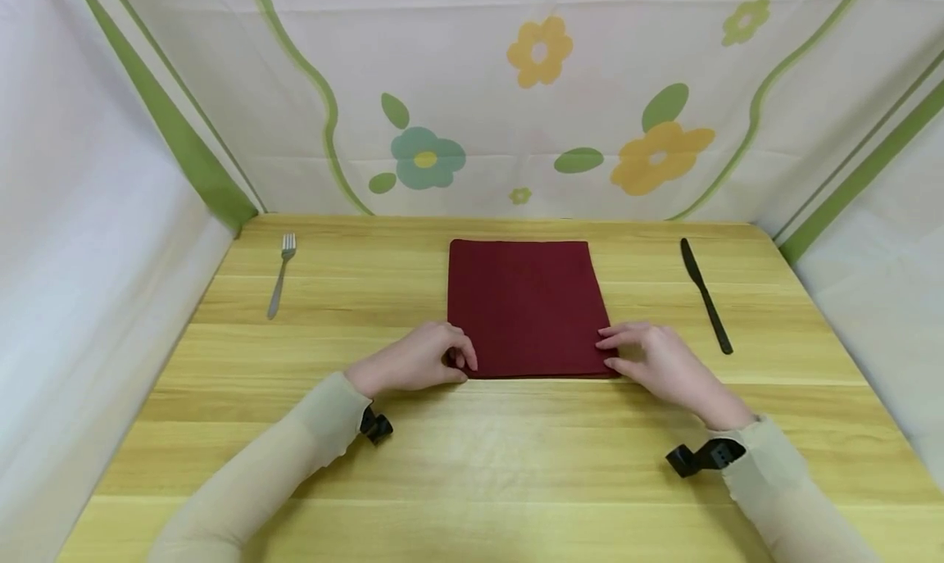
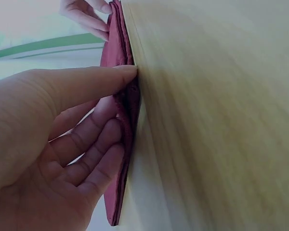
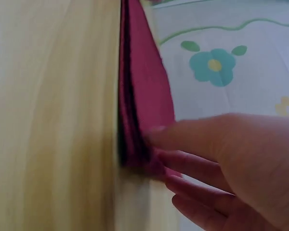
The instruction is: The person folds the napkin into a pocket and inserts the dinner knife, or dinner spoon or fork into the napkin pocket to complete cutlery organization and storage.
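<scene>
A folded dark red cloth napkin (image 1: 527, 309) lies flat on the wooden table, its layers showing along the near edge. At its near left corner my left hand (image 1: 424, 358) pinches the edge; in the left wrist view the thumb (image 2: 98, 82) lies against the layers and the other fingers bend beside the cloth. My right hand (image 1: 660, 366) touches the near right corner, with fairly straight fingers on the right edge and the thumb beside the corner. The right wrist view shows that thumb (image 3: 188, 137) at the blurred napkin corner (image 3: 139, 149).
To the left on the wooden table (image 1: 472, 465) lies a silver fork (image 1: 280, 276), tines pointing away. A black knife (image 1: 705, 297) lies slanted at the right. Behind the table hangs a white flowered curtain (image 1: 472, 71), and white cloth walls flank both sides.
</scene>
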Available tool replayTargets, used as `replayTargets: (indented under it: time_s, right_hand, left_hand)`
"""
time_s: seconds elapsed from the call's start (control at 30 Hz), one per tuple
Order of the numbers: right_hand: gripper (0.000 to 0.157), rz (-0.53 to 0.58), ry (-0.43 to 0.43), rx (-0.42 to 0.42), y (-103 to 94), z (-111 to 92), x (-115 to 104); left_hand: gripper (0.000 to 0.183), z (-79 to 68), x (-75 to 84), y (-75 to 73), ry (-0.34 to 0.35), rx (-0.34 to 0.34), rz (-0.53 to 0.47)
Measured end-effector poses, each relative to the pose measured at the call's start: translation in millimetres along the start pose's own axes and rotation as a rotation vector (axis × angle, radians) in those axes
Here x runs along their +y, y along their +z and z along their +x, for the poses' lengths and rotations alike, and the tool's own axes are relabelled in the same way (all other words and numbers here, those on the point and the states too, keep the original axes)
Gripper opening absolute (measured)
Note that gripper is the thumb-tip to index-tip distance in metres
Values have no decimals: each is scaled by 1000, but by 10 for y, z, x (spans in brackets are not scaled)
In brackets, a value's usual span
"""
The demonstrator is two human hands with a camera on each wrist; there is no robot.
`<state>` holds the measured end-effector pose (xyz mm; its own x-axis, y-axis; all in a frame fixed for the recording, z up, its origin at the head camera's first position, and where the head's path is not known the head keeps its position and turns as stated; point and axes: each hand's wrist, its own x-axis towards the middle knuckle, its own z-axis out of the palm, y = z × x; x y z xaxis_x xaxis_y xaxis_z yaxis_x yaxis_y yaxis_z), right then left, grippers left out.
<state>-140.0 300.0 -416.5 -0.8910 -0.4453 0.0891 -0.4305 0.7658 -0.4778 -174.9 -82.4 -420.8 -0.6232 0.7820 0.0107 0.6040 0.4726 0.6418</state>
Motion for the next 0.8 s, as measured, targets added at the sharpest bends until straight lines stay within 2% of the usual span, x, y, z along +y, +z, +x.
replayTargets:
  time_s: [0.2,0.3,0.47,0.63,0.73,0.8]
  right_hand:
    - [21,-86,-107,-28,-26,-23,-84]
    - [19,-93,-102,-33,-13,-36,-60]
    - [22,-35,-94,-33,-13,-55,-16]
    - [19,18,-103,-88,-36,-83,-40]
    - [14,66,-65,-143,-63,-89,-72]
    - [15,107,-34,-164,-93,-67,-86]
  left_hand:
    - [13,-5,-27,19,15,7,-10]
    - [14,-12,-48,24,27,1,-22]
    - [15,-38,-52,15,8,-48,-38]
    - [15,-84,-3,-12,-34,-123,-66]
    - [17,-109,37,-53,-40,-176,-145]
    - [19,-102,39,-102,-34,-173,-200]
